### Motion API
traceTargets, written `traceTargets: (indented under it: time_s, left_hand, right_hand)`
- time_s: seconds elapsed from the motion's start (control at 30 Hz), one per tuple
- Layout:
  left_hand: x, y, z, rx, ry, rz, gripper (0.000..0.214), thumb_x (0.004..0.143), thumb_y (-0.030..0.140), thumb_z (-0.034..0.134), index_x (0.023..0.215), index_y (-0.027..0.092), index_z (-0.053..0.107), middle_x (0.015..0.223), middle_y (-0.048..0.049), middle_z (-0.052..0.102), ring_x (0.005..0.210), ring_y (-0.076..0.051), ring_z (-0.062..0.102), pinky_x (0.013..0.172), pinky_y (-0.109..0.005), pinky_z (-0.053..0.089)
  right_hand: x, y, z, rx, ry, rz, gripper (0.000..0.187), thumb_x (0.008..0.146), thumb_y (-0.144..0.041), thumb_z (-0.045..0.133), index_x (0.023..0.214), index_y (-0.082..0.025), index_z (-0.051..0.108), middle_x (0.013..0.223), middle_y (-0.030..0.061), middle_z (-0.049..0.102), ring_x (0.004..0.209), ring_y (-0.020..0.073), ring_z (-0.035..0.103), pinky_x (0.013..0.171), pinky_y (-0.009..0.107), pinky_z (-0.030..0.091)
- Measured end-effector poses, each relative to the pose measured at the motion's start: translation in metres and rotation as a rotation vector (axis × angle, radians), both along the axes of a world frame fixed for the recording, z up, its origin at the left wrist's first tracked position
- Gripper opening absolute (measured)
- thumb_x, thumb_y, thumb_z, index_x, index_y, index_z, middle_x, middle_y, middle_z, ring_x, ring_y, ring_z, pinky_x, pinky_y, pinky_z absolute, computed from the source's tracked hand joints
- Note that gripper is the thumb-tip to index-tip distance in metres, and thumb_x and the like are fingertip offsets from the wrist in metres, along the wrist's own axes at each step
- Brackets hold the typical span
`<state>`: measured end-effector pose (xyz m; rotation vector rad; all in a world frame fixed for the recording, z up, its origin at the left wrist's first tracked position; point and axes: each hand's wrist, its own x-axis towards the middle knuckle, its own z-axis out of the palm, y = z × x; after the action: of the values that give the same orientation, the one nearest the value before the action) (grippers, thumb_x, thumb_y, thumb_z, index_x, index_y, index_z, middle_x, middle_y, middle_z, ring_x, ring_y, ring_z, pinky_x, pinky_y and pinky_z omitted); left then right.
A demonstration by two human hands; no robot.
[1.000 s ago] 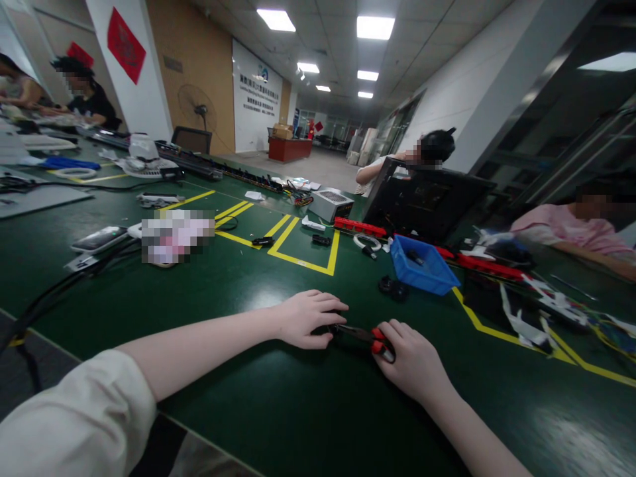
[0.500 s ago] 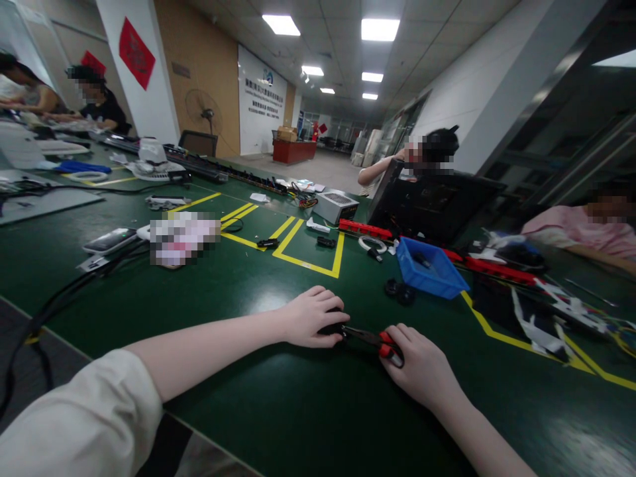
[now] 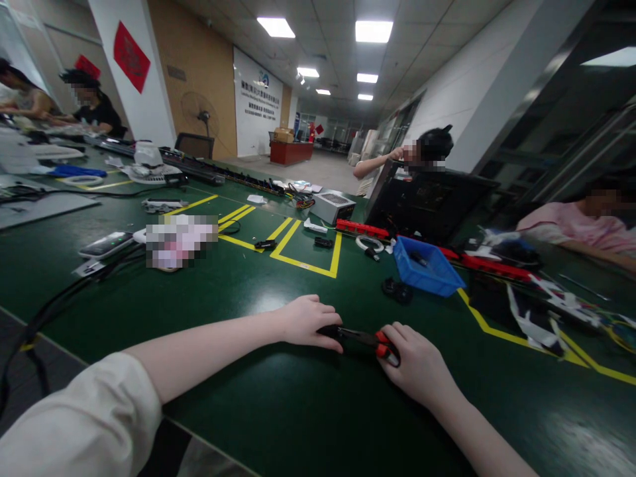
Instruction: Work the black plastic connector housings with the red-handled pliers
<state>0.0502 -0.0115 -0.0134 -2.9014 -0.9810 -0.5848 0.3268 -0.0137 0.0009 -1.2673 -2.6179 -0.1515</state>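
My left hand (image 3: 309, 323) is closed around a small black part (image 3: 330, 330); most of it is covered by the fingers, so its kind cannot be made out. In my right hand (image 3: 416, 363) are pliers (image 3: 364, 336) with red and black handles. Their dark jaws point left and meet the black part at my left fingertips. Both hands are low over the green table (image 3: 298, 411). Just beyond them lie round black pieces (image 3: 396, 290) and a blue plastic tray (image 3: 430, 266) with dark items inside.
Yellow tape (image 3: 305, 266) marks the tabletop. Small black pieces (image 3: 322, 242), a coiled white cable (image 3: 368, 244) and a power supply box (image 3: 334, 207) lie farther back. A phone (image 3: 181, 242) is at left. Co-workers sit around, one behind a large black panel (image 3: 430, 199).
My left fingers have shifted on the black part, with the knuckles drawn slightly lower. The whole view has moved a little; the pliers stay in my right hand.
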Motion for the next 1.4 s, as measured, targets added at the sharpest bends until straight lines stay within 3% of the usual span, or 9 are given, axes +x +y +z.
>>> traceTargets:
  time_s: [0.27,0.57,0.73,1.0,1.2,1.4]
  left_hand:
    - [-0.003,-0.002,0.004,-0.079,-0.02,0.017,0.051,0.087,0.062,0.06,0.115,0.021,0.061,0.099,-0.0019,0.065,0.08,-0.017,0.065,0.067,-0.026,0.043]
    - [-0.002,-0.002,0.006,-0.165,-0.024,-0.017,0.044,0.09,0.06,0.057,0.108,0.02,0.065,0.095,-0.0019,0.067,0.078,-0.016,0.065,0.065,-0.025,0.043]
    - [-0.003,0.0,0.004,-0.178,-0.043,0.004,0.051,0.087,0.063,0.06,0.115,0.021,0.063,0.1,-0.0025,0.066,0.081,-0.016,0.065,0.064,-0.024,0.043]
    - [-0.003,-0.001,0.0,-0.064,-0.052,0.001,0.051,0.089,0.06,0.059,0.122,0.021,0.063,0.106,-0.0056,0.067,0.09,-0.019,0.065,0.076,-0.029,0.045]
    - [-0.003,0.0,-0.002,-0.068,-0.077,0.001,0.049,0.092,0.055,0.057,0.125,0.019,0.063,0.109,-0.0067,0.069,0.094,-0.02,0.064,0.081,-0.031,0.046]
    - [-0.004,0.001,0.001,-0.164,-0.097,0.051,0.041,0.095,0.046,0.057,0.126,0.02,0.062,0.123,-0.0089,0.066,0.11,-0.022,0.061,0.094,-0.036,0.047]
  right_hand:
    - [0.001,0.001,0.0,-0.034,0.035,-0.008,0.02,0.078,-0.027,0.06,0.097,-0.02,0.062,0.094,0.0073,0.066,0.081,0.0208,0.062,0.071,0.034,0.051]
    - [0.0,-0.002,0.0,-0.033,0.035,0.005,0.019,0.079,-0.025,0.059,0.096,-0.02,0.062,0.093,0.0069,0.066,0.082,0.0204,0.062,0.073,0.034,0.05]
    - [-0.001,-0.001,0.001,-0.018,0.026,0.001,0.019,0.078,-0.024,0.06,0.097,-0.02,0.062,0.094,0.0071,0.066,0.083,0.0207,0.062,0.072,0.033,0.05]
    - [0.0,0.0,0.0,-0.045,0.047,-0.012,0.02,0.079,-0.026,0.06,0.098,-0.019,0.062,0.095,0.0078,0.066,0.083,0.0209,0.062,0.072,0.034,0.05]
    - [0.002,0.001,0.0,-0.044,0.078,-0.016,0.02,0.08,-0.028,0.059,0.098,-0.02,0.062,0.095,0.0069,0.067,0.084,0.0205,0.062,0.072,0.033,0.049]
    - [0.007,0.011,0.003,0.004,0.16,-0.067,0.036,0.085,-0.053,0.058,0.101,-0.021,0.062,0.096,0.0071,0.066,0.086,0.0218,0.062,0.072,0.035,0.048]
